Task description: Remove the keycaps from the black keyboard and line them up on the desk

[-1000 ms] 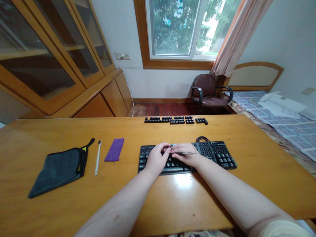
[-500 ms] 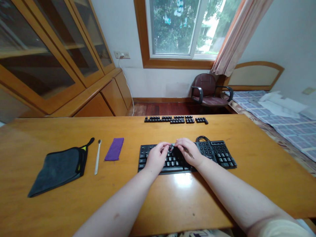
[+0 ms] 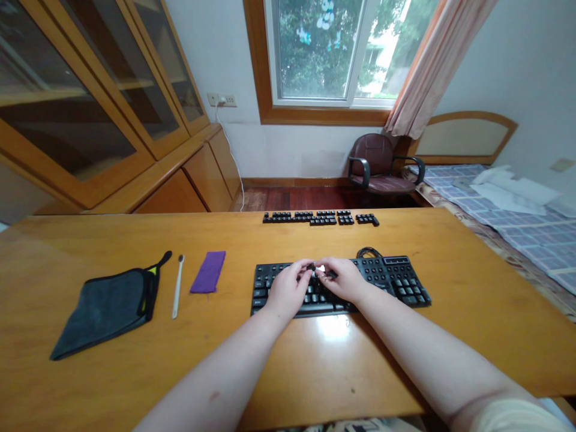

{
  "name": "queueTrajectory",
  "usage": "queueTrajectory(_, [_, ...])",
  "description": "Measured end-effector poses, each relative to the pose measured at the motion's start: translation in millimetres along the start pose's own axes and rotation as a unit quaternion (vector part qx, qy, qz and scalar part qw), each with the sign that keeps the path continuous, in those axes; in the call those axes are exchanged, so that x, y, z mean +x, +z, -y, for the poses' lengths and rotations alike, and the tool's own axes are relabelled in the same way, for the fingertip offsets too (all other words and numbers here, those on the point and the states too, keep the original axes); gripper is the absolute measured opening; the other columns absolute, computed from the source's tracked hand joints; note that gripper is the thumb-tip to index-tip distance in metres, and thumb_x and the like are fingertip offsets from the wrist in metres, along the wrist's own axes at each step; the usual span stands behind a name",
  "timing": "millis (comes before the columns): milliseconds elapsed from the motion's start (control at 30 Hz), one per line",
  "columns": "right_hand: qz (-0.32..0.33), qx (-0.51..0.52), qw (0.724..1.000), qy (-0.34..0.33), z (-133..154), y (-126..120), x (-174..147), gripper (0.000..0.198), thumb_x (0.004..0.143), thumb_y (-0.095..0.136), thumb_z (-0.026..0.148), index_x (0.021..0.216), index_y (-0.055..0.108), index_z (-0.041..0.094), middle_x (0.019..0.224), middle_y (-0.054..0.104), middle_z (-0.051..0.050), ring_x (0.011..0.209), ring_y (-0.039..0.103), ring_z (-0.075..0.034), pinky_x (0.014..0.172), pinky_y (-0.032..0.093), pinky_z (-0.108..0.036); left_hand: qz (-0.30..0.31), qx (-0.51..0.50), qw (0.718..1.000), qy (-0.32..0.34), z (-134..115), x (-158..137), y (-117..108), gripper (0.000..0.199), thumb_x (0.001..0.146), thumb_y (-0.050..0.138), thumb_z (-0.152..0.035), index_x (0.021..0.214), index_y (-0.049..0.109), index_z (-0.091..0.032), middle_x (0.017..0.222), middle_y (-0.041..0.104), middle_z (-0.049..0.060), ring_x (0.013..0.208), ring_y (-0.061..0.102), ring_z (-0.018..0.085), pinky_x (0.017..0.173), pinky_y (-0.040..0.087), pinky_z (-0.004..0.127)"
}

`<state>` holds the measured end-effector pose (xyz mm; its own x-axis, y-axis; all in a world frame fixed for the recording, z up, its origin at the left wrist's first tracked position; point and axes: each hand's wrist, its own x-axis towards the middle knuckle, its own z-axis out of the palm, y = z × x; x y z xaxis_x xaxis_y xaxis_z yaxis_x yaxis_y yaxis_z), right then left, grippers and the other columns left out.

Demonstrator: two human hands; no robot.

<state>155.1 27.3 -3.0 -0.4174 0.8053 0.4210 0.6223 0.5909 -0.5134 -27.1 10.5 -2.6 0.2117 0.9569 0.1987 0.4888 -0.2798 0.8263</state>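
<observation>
The black keyboard (image 3: 315, 309) lies in front of me, with many key positions on its upper left and middle bare of caps. Over its middle, my left hand (image 3: 290, 287) pinches what looks like a small black keycap (image 3: 312, 267) between thumb and fingertips. My right hand (image 3: 342, 281) meets it from the other side, its fingers closed, with a small whitish bit (image 3: 320, 269) at the fingertips that is too small to name. Both hands hide part of the keys. Rows of loose black keycaps (image 3: 323, 221) stand along the table's far edge.
Left of the keyboard lie a purple cloth (image 3: 209, 272), a white-handled brush (image 3: 178, 288) and a folded dark grey cloth (image 3: 108, 303) on the wooden table (image 3: 216, 360). The coiled cable (image 3: 369, 251) sits behind the keyboard. Beyond the table is a chair (image 3: 382, 162).
The fingertips of both hands have shifted slightly and a black keycap now shows between them. A thin brownish object seen in my right hand before is no longer visible.
</observation>
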Motion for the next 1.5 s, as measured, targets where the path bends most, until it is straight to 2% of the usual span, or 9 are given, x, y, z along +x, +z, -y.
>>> queueTrajectory(100, [-0.002, -0.001, 1.0, 0.005, -0.3, 0.1, 0.5, 0.022, 0.082, 0.054, 0.029, 0.101, 0.062, 0.02, 0.073, 0.068, -0.003, 0.062, 0.063, -0.014, 0.059, 0.047, -0.024, 0.008, 0.02, 1.0, 0.02, -0.6, 0.6, -0.4, 0.027, 0.087, 0.046, -0.024, 0.11, 0.06, -0.022, 0.107, 0.067, 0.005, 0.098, 0.062, 0.019, 0.087, 0.049, 0.031])
queueTrajectory(267, [0.014, 0.021, 0.999, -0.03, -2.8, 1.3, 1.1, 0.028, 0.082, 0.056, 0.028, 0.109, 0.062, 0.022, 0.079, 0.07, -0.003, 0.068, 0.065, -0.014, 0.066, 0.05, -0.024, 0.007, 0.053, 0.998, 0.029, -0.6, 0.2, -0.3, 0.03, 0.089, 0.043, -0.025, 0.112, 0.061, -0.02, 0.111, 0.066, 0.007, 0.103, 0.06, 0.02, 0.092, 0.046, 0.034])
queueTrajectory(467, [0.011, 0.016, 1.0, 0.007, -2.3, 0.9, 1.1, 0.025, 0.079, 0.058, 0.027, 0.103, 0.062, 0.021, 0.085, 0.07, -0.004, 0.074, 0.066, -0.016, 0.066, 0.05, -0.026, 0.005, 0.053, 0.998, 0.011, 0.6, -0.5, 1.5, 0.035, 0.085, 0.051, -0.028, 0.119, 0.056, -0.021, 0.098, 0.068, 0.006, 0.086, 0.063, 0.018, 0.081, 0.05, 0.031])
queueTrajectory(633, [0.005, 0.007, 1.0, 0.029, -2.5, 1.4, 0.6, 0.023, 0.078, 0.06, 0.028, 0.101, 0.062, 0.021, 0.075, 0.068, -0.002, 0.065, 0.064, -0.015, 0.061, 0.048, -0.025, -0.003, 0.041, 0.999, 0.013, 0.5, -0.6, 1.0, 0.029, 0.086, 0.049, -0.023, 0.113, 0.058, -0.022, 0.103, 0.067, 0.005, 0.093, 0.062, 0.018, 0.085, 0.049, 0.031])
queueTrajectory(800, [0.003, 0.011, 1.0, 0.028, -5.1, 3.3, -0.4, 0.024, 0.079, 0.06, 0.03, 0.101, 0.061, 0.021, 0.075, 0.067, -0.002, 0.065, 0.063, -0.014, 0.06, 0.047, -0.024, 0.005, 0.043, 0.999, 0.018, 0.2, -0.1, 0.3, 0.028, 0.087, 0.047, -0.023, 0.112, 0.058, -0.023, 0.106, 0.066, 0.005, 0.097, 0.061, 0.02, 0.086, 0.049, 0.032])
queueTrajectory(1233, [0.008, 0.024, 0.999, 0.03, -4.4, 3.6, 0.8, 0.024, 0.079, 0.059, 0.03, 0.101, 0.063, 0.022, 0.078, 0.068, -0.002, 0.067, 0.063, -0.014, 0.065, 0.049, -0.025, 0.006, 0.048, 0.999, 0.011, 0.0, 0.6, 0.9, 0.028, 0.085, 0.049, -0.023, 0.112, 0.059, -0.022, 0.102, 0.067, 0.005, 0.091, 0.062, 0.019, 0.082, 0.05, 0.031])
queueTrajectory(1333, [-0.015, 0.046, 0.998, 0.05, -5.3, 4.2, 1.1, 0.023, 0.079, 0.059, 0.032, 0.1, 0.063, 0.021, 0.073, 0.067, -0.001, 0.063, 0.061, -0.014, 0.061, 0.049, -0.025, 0.002, 0.052, 0.999, -0.003, -0.8, 0.4, 1.2, 0.033, 0.082, 0.053, -0.023, 0.115, 0.057, -0.021, 0.099, 0.068, 0.005, 0.084, 0.063, 0.018, 0.079, 0.051, 0.03])
queueTrajectory(1500, [-0.098, 0.067, 0.985, 0.125, -5.5, 2.5, 3.3, 0.025, 0.08, 0.058, 0.036, 0.097, 0.063, 0.019, 0.066, 0.062, 0.0, 0.056, 0.057, -0.013, 0.055, 0.046, -0.024, -0.001, 0.038, 0.999, 0.007, -2.0, -0.5, 1.6, 0.033, 0.082, 0.051, -0.02, 0.114, 0.057, -0.022, 0.096, 0.069, 0.003, 0.078, 0.063, 0.016, 0.076, 0.051, 0.029])
